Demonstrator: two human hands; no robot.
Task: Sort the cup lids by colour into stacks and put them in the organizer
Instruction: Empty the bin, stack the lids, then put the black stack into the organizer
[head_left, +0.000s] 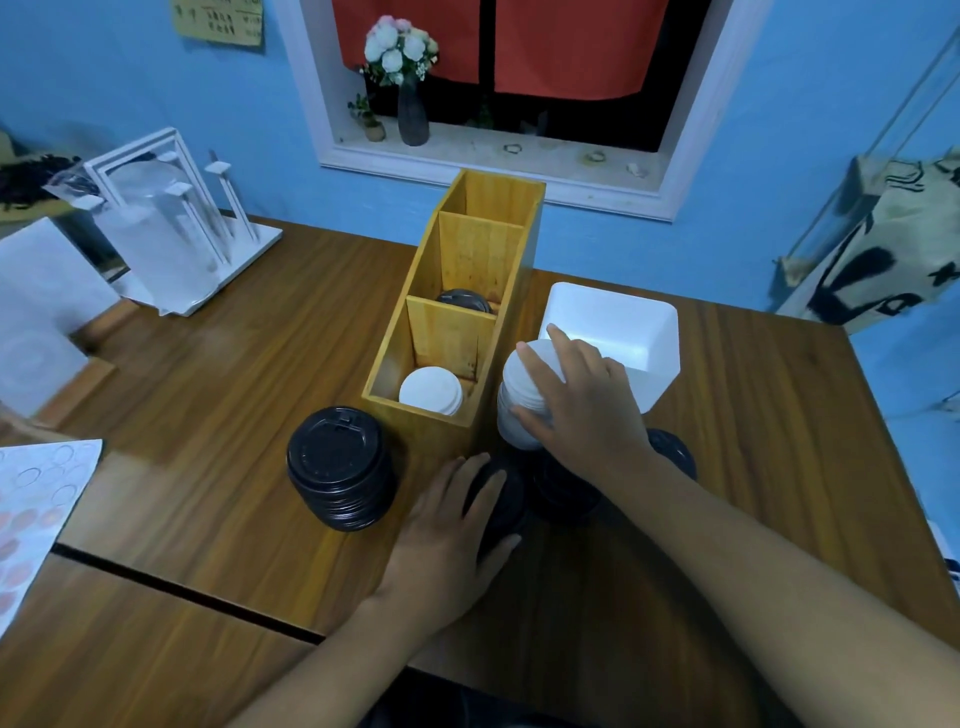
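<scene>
"Seeing both hands on your feed?"

"Yes. My right hand (582, 405) is clamped round the top of a white lid stack (511, 410), fingers curled over its rim. That stack stands on the counter (234, 374), just right of the near end of the organizer (431, 431) and just in front of the white bin (613, 317)."

"And the left?"

"My left hand (447, 525) lies palm down over a black lid (501, 499) on the counter near me. Its fingers are almost straight, resting on the lid rather than pinching it."

"Are the hands together?"

"Apart, with the left one nearer me. More loose black lids (563, 493) lie beneath my right forearm."

"Where are the sorted ones?"

"I see white lids (430, 389) in the organizer's nearest compartment and black lids (464, 300) in the middle one. A tall black stack (337, 467) stands on the counter just left of the organizer's near corner."
</scene>
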